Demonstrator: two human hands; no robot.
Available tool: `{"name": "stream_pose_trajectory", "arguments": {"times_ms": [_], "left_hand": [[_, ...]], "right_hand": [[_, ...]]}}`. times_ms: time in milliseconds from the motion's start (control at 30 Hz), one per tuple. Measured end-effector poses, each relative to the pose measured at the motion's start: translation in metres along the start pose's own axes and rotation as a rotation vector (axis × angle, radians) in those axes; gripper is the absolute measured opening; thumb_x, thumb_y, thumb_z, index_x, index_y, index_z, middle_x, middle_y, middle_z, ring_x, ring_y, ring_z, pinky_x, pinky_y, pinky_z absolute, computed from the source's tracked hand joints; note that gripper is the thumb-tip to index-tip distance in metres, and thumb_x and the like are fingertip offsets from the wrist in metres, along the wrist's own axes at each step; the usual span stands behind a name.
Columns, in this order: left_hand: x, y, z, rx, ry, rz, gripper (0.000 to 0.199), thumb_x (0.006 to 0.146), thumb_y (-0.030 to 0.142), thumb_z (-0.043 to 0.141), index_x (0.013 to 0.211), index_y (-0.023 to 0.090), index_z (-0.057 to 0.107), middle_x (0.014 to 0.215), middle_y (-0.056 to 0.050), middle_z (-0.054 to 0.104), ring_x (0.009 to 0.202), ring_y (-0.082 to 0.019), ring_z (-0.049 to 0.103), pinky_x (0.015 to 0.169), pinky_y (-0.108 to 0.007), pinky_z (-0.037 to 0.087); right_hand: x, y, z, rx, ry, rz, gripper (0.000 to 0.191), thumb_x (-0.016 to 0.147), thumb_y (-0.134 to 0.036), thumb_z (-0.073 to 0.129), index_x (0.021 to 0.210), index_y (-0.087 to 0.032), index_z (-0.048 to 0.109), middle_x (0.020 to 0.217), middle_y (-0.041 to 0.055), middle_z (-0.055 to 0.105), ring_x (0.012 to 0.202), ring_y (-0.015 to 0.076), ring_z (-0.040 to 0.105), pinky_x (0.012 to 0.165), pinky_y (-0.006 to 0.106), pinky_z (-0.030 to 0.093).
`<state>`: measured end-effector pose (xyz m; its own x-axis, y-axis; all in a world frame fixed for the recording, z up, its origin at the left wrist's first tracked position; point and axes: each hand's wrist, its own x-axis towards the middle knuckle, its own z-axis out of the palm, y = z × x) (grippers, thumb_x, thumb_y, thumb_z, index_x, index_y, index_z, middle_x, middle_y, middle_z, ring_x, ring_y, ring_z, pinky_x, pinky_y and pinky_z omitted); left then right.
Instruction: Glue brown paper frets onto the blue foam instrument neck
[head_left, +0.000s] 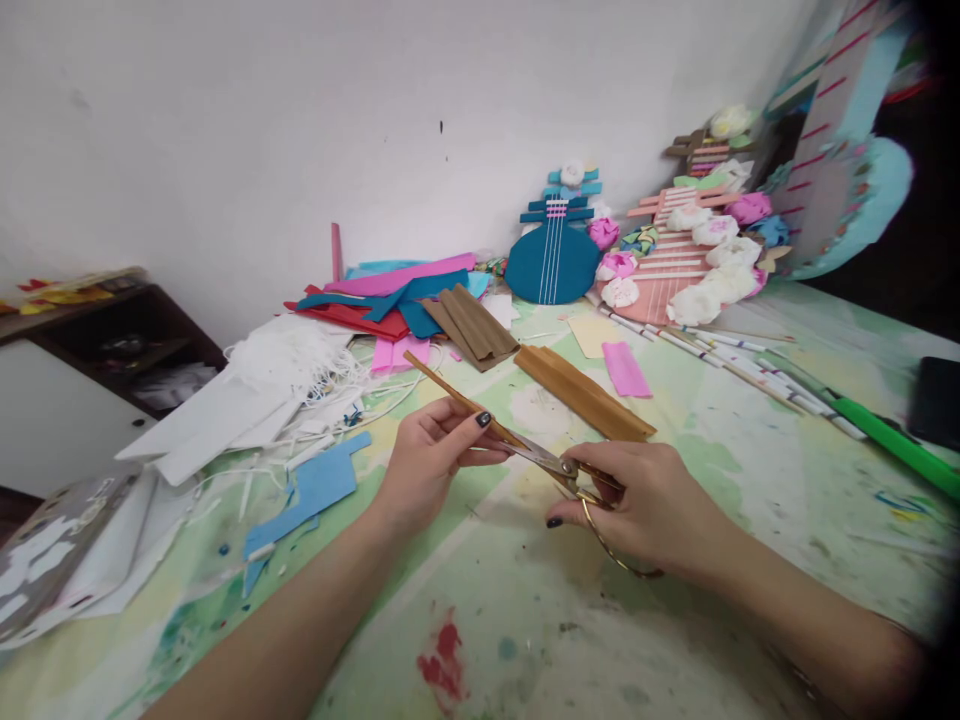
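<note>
My left hand (429,455) pinches a thin brown paper strip (442,380), whose free end points up and to the left. In my right hand (643,500) is a pair of gold-handled scissors (559,463), its blades lying along the strip close to my left fingertips. Whether the blades have cut into the strip, I cannot tell. Just beyond the scissors lies a folded piece of golden-brown crepe paper (585,393) on the table. A darker brown folded crepe piece (471,328) rests farther back.
Blue, pink and red paper (390,300) is piled at the back. White cords (289,355) and blue paper scraps (322,485) lie left. A blue paper lute (551,262) and a flowered pink one (675,270) lean by the wall. Sticks, a green tool (892,445) and a phone (936,400) are right.
</note>
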<state>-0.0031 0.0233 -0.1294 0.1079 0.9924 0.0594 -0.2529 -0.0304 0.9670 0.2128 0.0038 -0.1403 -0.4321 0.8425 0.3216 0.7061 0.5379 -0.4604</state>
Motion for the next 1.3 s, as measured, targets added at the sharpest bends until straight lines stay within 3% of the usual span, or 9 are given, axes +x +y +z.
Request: {"name": "stream_pose_trajectory", "arguments": {"times_ms": [167, 667, 1033, 1300], "left_hand": [[0.0000, -0.0001, 0.0012, -0.018, 0.031, -0.004, 0.020, 0.072, 0.025, 0.073, 0.083, 0.010, 0.064, 0.077, -0.005, 0.071, 0.064, -0.015, 0.069, 0.062, -0.024, 0.059], [-0.0003, 0.0008, 0.0010, -0.054, 0.002, 0.007, 0.020, 0.072, 0.025, 0.073, 0.082, 0.011, 0.063, 0.075, -0.005, 0.071, 0.068, -0.016, 0.070, 0.064, -0.024, 0.060], [0.0000, -0.0007, 0.0012, -0.046, 0.005, 0.005, 0.019, 0.072, 0.025, 0.073, 0.082, 0.012, 0.063, 0.076, -0.004, 0.071, 0.068, -0.016, 0.070, 0.066, -0.026, 0.059], [-0.0027, -0.0020, 0.0038, -0.005, -0.092, -0.021, 0.020, 0.074, 0.026, 0.072, 0.083, 0.011, 0.063, 0.076, -0.008, 0.073, 0.071, -0.020, 0.071, 0.065, -0.027, 0.060]], "right_hand": [[0.0009, -0.0005, 0.0013, 0.036, -0.009, 0.001, 0.041, 0.076, -0.055, 0.065, 0.067, -0.016, 0.058, 0.051, -0.0025, 0.046, 0.048, 0.0092, 0.039, 0.047, 0.022, 0.025], [0.0013, 0.0016, 0.0039, 0.076, 0.077, -0.035, 0.049, 0.074, -0.060, 0.063, 0.056, -0.016, 0.051, 0.045, -0.0041, 0.041, 0.044, 0.0076, 0.036, 0.044, 0.023, 0.024], [0.0002, 0.0007, 0.0030, 0.053, 0.081, -0.021, 0.048, 0.077, -0.062, 0.059, 0.060, -0.017, 0.057, 0.045, -0.0031, 0.043, 0.045, 0.0083, 0.035, 0.045, 0.023, 0.025], [-0.0012, -0.0003, 0.0028, 0.074, 0.060, 0.007, 0.043, 0.076, -0.058, 0.063, 0.066, -0.016, 0.061, 0.048, -0.0038, 0.043, 0.047, 0.0082, 0.035, 0.046, 0.023, 0.025]]}}
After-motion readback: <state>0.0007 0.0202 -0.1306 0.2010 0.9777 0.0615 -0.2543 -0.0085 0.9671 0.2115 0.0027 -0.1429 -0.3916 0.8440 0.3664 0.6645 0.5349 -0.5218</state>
